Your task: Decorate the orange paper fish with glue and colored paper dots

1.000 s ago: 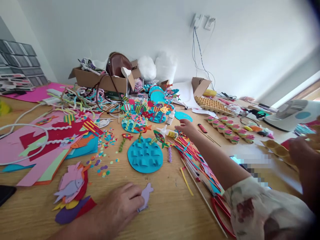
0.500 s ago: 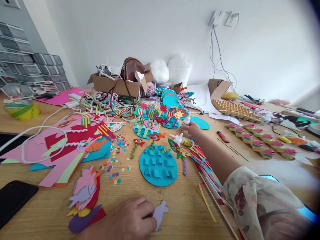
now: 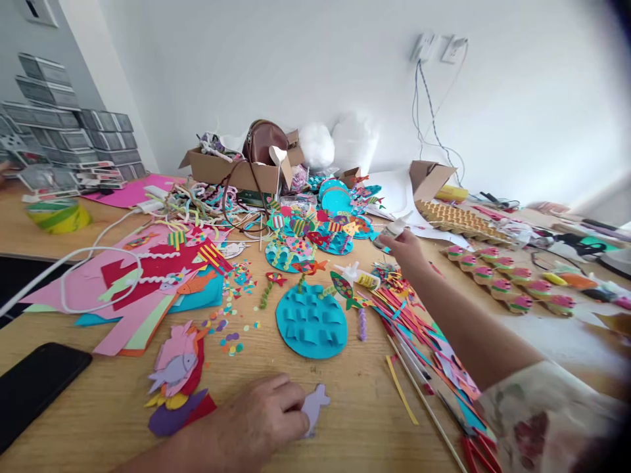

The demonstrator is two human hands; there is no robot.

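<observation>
My left hand (image 3: pixel 269 420) rests on the table with its fingers curled, pinching the edge of a lilac paper fish (image 3: pixel 315 408) that lies flat. Farther off, my right hand (image 3: pixel 400 244) is closed around a small white bottle (image 3: pixel 396 227), its pointed tip tilted up to the right; the fingers hide part of it. Between the hands lies a round blue paper base (image 3: pixel 311 323) with rows of raised flaps. Just beyond it are a green paper fish (image 3: pixel 341 285) and a glue bottle (image 3: pixel 365 279) with a yellow label, lying on its side.
Left of my left hand are stacked paper fish (image 3: pixel 175 361) and a black phone (image 3: pixel 42 387). Paper strips (image 3: pixel 407 315) and red-handled scissors (image 3: pixel 476 447) lie by my right arm. A cardboard box (image 3: pixel 214 169) holding a brown bag (image 3: pixel 266 141) stands at the back.
My right hand has lifted the small white bottle from beside the blue discs and moved it rightward, tilting it. My left hand stays on the lilac fish. The view has shifted slightly.
</observation>
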